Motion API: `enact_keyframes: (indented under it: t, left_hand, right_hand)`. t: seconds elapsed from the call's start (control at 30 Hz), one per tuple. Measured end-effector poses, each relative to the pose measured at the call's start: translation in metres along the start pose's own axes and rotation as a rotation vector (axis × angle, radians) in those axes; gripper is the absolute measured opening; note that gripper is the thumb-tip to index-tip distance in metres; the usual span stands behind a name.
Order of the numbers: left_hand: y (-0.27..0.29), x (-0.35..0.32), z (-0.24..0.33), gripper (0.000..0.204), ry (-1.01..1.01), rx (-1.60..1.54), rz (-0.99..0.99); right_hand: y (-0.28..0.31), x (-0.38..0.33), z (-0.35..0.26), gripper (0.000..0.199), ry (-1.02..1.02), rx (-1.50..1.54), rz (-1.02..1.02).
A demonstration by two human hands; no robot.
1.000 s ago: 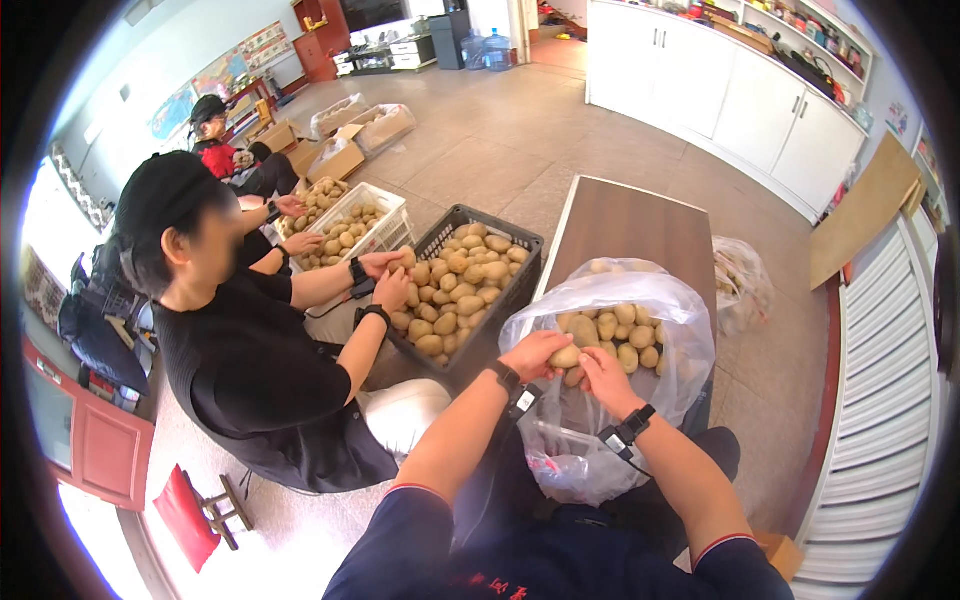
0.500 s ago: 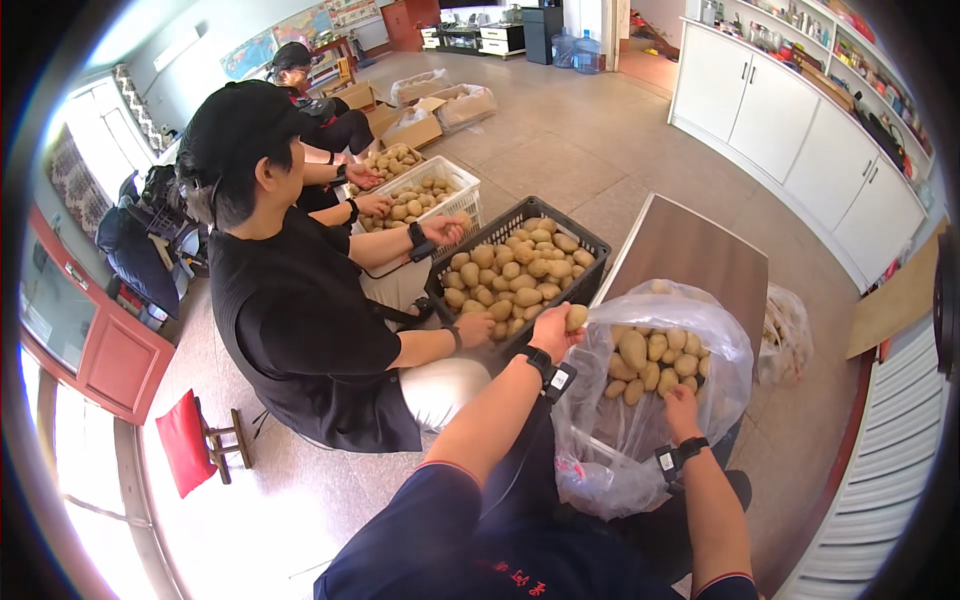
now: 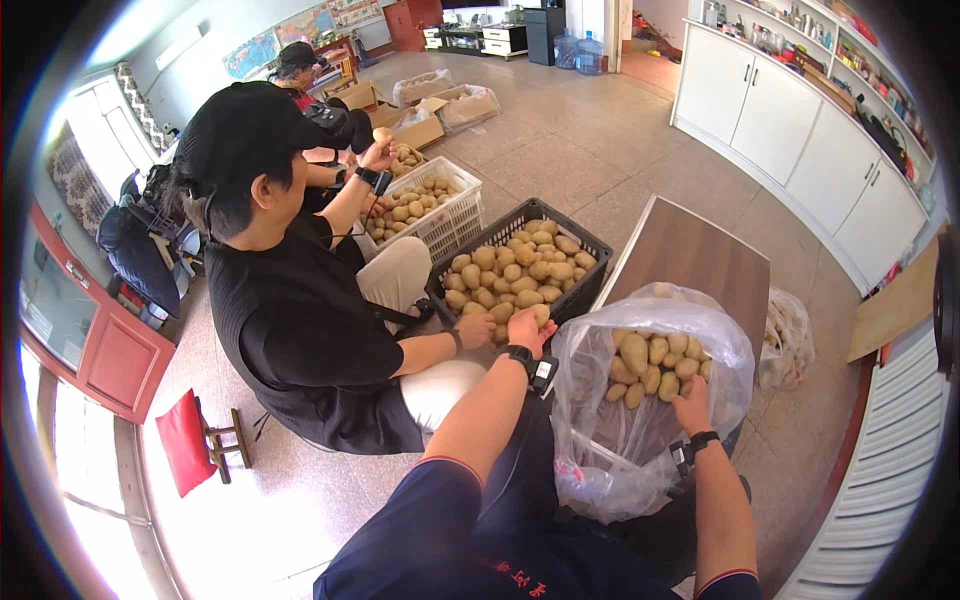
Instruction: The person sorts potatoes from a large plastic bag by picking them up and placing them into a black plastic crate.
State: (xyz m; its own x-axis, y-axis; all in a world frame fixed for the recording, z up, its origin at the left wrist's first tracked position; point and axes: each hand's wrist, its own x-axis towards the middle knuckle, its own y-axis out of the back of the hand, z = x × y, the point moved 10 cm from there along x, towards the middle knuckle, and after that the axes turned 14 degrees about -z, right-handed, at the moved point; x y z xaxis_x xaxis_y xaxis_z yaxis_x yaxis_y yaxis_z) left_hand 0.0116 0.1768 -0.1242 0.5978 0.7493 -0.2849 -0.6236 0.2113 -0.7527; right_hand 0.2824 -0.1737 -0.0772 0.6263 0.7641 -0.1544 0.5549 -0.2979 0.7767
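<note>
My left hand (image 3: 524,329) rests on the near rim of a black plastic crate (image 3: 592,268) filled with potatoes (image 3: 510,270); its fingers curl around one potato (image 3: 541,314). My right hand (image 3: 692,405) grips the near edge of a clear plastic bag (image 3: 610,450) that holds several potatoes (image 3: 650,362). The bag stands open between my arms. A co-worker in black sits to my left, one hand (image 3: 475,330) at the same crate rim beside mine and the other hand (image 3: 378,155) raised with a potato.
A white crate (image 3: 452,222) of potatoes stands beyond the co-worker. A brown table (image 3: 690,255) is behind the bag, another bag of potatoes (image 3: 785,335) to its right on the floor. A second person (image 3: 295,62), cardboard boxes (image 3: 430,128), white cabinets (image 3: 800,130) and a red stool (image 3: 190,440) surround us.
My left hand left the bag and moved left to the black crate with a potato. My right hand stayed on the bag. The co-worker raised one hand with a potato.
</note>
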Motion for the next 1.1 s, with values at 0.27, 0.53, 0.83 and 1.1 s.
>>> enact_keyframes:
  t: [0.27,0.53,0.83,1.1]
  left_hand:
    - [0.027,0.005,0.06,0.02,-0.673,1.343,-0.037]
    - [0.034,0.006,0.064,0.043,-0.5,1.346,0.09]
    - [0.056,0.02,0.063,0.049,-0.398,1.342,0.136]
    - [0.043,0.007,0.073,0.031,-0.365,1.972,0.131]
  right_hand:
    - [0.008,-0.007,-0.03,0.069,-0.08,-0.156,0.0]
    - [0.016,-0.009,0.005,0.066,-0.143,-0.155,0.071]
    - [0.02,0.007,0.029,0.059,-0.157,-0.259,0.05]
    - [0.019,0.016,0.04,0.064,-0.169,-0.124,0.061]
